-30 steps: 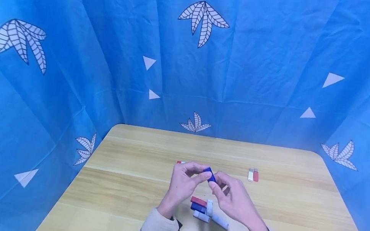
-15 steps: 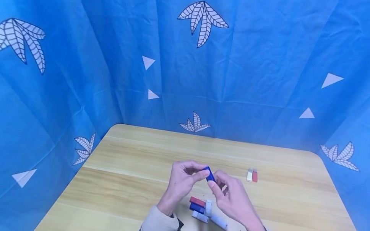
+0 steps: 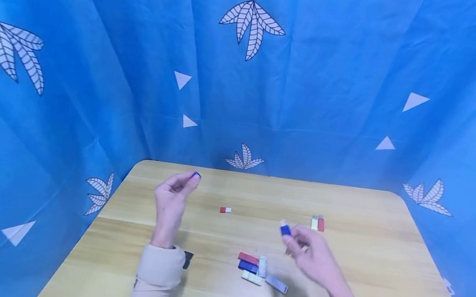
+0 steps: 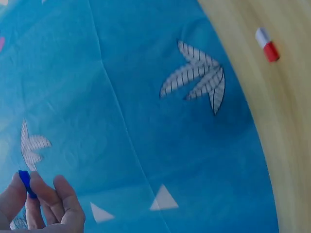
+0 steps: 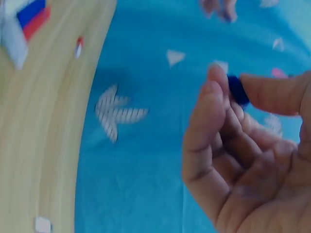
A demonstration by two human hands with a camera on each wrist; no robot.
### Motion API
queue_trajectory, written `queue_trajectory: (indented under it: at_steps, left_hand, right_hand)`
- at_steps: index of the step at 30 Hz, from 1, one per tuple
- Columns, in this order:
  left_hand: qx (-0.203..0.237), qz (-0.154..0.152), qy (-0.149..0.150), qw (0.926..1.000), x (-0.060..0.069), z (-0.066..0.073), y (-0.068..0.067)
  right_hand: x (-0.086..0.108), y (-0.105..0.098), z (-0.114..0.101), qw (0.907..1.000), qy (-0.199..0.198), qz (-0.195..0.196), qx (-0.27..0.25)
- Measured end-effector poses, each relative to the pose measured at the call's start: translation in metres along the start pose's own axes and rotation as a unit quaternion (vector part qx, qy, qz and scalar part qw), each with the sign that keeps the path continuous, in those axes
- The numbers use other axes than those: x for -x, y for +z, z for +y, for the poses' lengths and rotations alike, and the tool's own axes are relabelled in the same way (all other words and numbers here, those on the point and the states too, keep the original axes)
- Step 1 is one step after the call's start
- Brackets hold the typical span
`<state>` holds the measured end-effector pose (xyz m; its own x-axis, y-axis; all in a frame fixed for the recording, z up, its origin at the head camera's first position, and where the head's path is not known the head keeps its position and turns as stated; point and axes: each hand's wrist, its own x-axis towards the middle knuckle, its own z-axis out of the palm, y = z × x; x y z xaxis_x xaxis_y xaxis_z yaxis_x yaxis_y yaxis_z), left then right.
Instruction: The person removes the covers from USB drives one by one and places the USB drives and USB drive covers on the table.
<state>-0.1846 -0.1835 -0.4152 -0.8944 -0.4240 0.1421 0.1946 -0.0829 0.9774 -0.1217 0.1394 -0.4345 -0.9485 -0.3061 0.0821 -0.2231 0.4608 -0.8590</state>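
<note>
My left hand (image 3: 170,204), raised over the left part of the table, pinches a small blue cap (image 3: 196,175) between thumb and fingertips. The left wrist view shows that blue cap (image 4: 24,182) from the side. Over the right of the table, my right hand (image 3: 316,254) grips a blue USB stick (image 3: 285,230) whose pale plug end points up and away. Thumb and fingers hide most of the blue stick (image 5: 237,90) in the right wrist view. Below and between the hands lies a loose group of several capped sticks: red (image 3: 249,258), blue (image 3: 247,266), white and grey.
A red cap and a white cap (image 3: 225,210) lie side by side toward the back. Farther right, a white stick (image 3: 314,223) and a red stick (image 3: 321,224) lie together with their plugs bare. Blue patterned cloth (image 3: 244,95) surrounds the wooden table (image 3: 124,273).
The blue cap has come off the stick. My left hand has moved up and left with the cap; my right hand has shifted slightly right with the stick, its plug now showing.
</note>
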Motion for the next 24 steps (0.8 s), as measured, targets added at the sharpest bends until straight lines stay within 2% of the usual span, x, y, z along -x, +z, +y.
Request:
queue_trajectory:
  at_steps: [2, 5, 10, 14, 19, 24]
  left_hand:
    - [-0.013, -0.033, 0.005, 0.9994, 0.004, -0.003, 0.001]
    - [-0.009, -0.052, -0.007, 0.9986, 0.014, -0.011, 0.006]
    - [0.010, -0.076, -0.037, 0.9964, 0.022, -0.023, 0.005]
    - [0.007, -0.082, -0.053, 0.9952, 0.025, -0.030, 0.006]
    - [-0.004, -0.089, -0.045, 0.9950, 0.028, -0.034, 0.009]
    - [-0.051, -0.114, -0.035, 0.9916, 0.033, -0.036, 0.011]
  right_hand:
    - [-0.012, -0.012, 0.006, 0.9982, 0.046, 0.038, 0.008]
    - [-0.029, -0.028, 0.016, 0.9910, 0.112, 0.072, 0.015]
    - [-0.053, -0.046, 0.040, 0.9816, 0.160, 0.104, -0.005]
    - [-0.063, -0.052, 0.058, 0.9778, 0.187, 0.093, -0.014]
    - [-0.072, -0.046, 0.077, 0.9709, 0.226, 0.069, -0.035]
    - [-0.078, -0.034, 0.098, 0.9652, 0.252, 0.067, -0.025]
